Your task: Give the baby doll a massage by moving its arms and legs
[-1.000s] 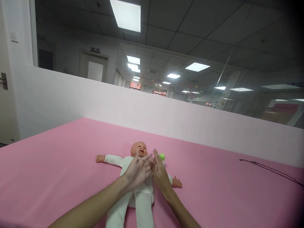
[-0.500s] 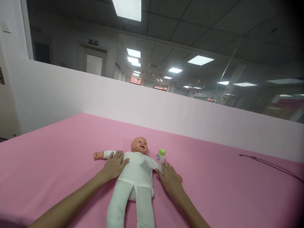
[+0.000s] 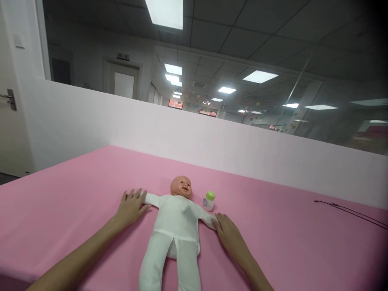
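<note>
- The doll (image 3: 176, 226), in a white suit, lies on its back on the pink table (image 3: 75, 194), arms spread wide.
- The left hand (image 3: 130, 207) rests flat over the end of one doll arm, grip open with fingers spread.
- The right hand (image 3: 228, 230) lies flat over the end of the other arm, grip open too.
- A small bottle (image 3: 209, 201) with a green cap stands just beside the doll's shoulder.
- A thin black cable (image 3: 348, 211) lies well apart, far right.
</note>
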The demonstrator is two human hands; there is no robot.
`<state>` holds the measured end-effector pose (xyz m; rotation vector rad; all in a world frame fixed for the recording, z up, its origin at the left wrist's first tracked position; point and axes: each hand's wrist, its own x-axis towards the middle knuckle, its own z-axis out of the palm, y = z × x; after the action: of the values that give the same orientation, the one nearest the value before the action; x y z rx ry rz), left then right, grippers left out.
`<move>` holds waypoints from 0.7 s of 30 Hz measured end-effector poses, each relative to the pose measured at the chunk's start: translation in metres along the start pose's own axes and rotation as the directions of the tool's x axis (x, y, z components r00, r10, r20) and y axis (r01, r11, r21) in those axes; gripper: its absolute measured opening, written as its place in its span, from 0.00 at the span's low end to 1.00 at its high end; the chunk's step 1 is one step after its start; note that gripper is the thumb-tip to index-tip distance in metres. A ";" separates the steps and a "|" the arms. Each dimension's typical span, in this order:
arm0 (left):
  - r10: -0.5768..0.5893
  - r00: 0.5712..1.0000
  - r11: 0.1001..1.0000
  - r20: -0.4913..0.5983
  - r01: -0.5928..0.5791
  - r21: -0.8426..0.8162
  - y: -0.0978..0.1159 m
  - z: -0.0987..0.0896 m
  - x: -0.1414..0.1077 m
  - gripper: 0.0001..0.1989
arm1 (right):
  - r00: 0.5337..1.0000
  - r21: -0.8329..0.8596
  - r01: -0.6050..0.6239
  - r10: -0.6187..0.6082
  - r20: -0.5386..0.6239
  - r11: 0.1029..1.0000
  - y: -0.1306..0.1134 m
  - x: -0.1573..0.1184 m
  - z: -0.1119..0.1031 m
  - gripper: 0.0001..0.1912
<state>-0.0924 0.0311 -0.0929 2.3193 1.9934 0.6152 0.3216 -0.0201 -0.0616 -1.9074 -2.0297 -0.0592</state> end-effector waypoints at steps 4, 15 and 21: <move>-0.073 0.991 0.997 0.109 0.076 -0.028 -0.028 -0.024 0.003 0.19 | 0.959 -0.191 -0.255 0.273 0.072 0.948 0.029 -0.004 -0.017 0.25; -0.113 0.981 0.529 0.155 0.192 -0.827 -0.040 -0.033 0.016 0.23 | 0.961 0.355 -0.254 0.194 0.196 0.900 0.026 0.005 -0.011 0.23; -0.368 0.918 0.206 0.148 0.235 -0.950 -0.010 -0.009 0.026 0.25 | 0.953 0.540 -0.304 0.255 0.165 0.785 0.011 0.056 -0.003 0.35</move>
<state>-0.1017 0.0557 -0.0796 1.0692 1.2869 1.4164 0.3310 0.0340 -0.0449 -1.8016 -1.5387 0.6371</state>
